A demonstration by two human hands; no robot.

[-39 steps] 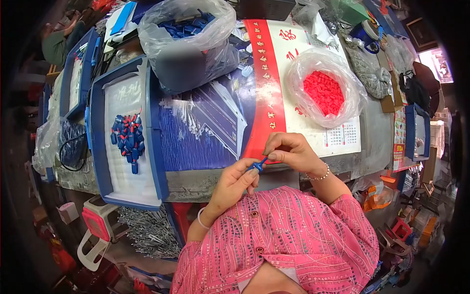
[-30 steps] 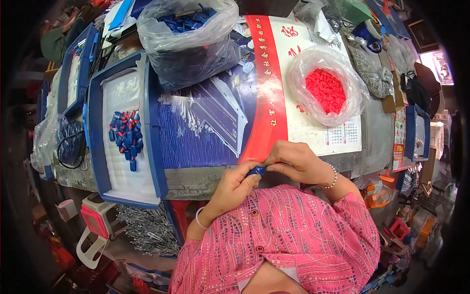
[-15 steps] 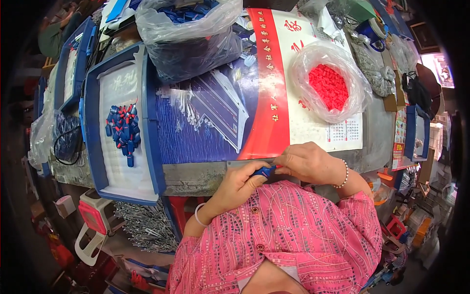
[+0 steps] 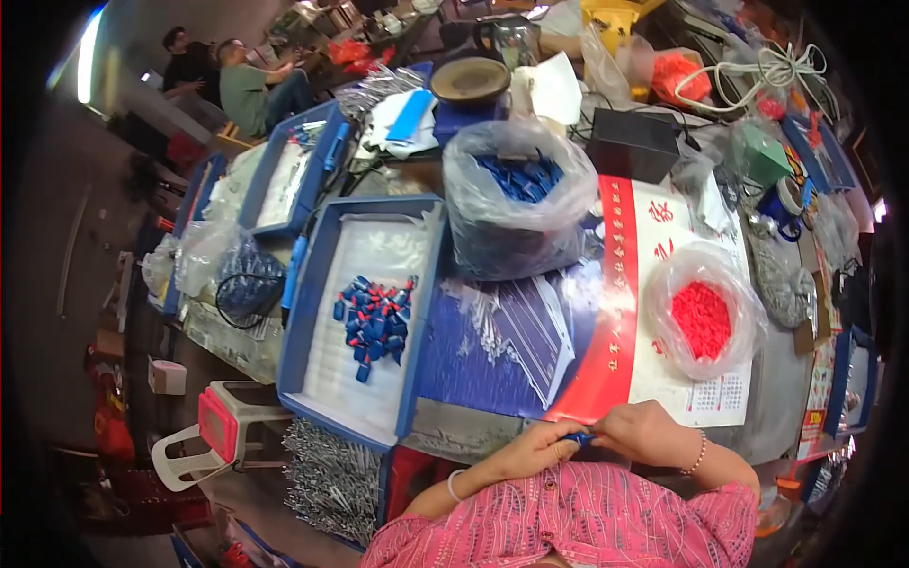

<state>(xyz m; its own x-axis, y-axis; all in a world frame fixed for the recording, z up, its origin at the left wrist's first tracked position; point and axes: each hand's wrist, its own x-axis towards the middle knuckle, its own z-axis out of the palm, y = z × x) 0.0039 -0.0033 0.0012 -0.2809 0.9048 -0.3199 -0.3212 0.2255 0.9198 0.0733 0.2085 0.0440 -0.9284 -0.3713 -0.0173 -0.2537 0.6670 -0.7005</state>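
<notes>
Both grips pinched on one small blue part (image 4: 579, 437), left hand (image 4: 530, 450) and right hand (image 4: 644, 431) meeting at the bench (image 4: 454, 437) edge. Beyond the right grip, bag of red parts (image 4: 703, 317); beyond the left, blue tray (image 4: 317, 284) of capped pieces (image 4: 371, 317).

The surface (image 4: 492, 379) is evenly and brightly lit, with soft shadows and mild glare on the clear plastic bags (image 4: 516, 204). Straight edges are bent by fisheye distortion toward the rim, where the frame is darkly vignetted. A bright window glow is seen at the upper left.
</notes>
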